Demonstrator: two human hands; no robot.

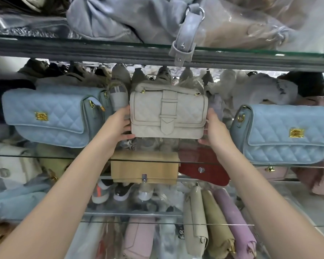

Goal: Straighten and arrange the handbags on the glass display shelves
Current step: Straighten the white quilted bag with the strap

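A beige quilted handbag (pixel 168 114) with a strap buckle down its front stands upright in the middle of the glass shelf (pixel 45 155). My left hand (pixel 120 124) grips its left side and my right hand (pixel 214 128) grips its right side, thumbs under the bottom edge. A light blue quilted handbag (pixel 51 116) with a gold clasp sits to the left, tilted. A matching light blue handbag (pixel 288 133) sits to the right, also tilted.
A grey-blue bag (pixel 120 17) lies on the shelf above, its strap (pixel 185 38) hanging over the edge just above the beige bag. Below are a tan bag (pixel 144 169), a red bag (pixel 204 169), and several upright bags lower down.
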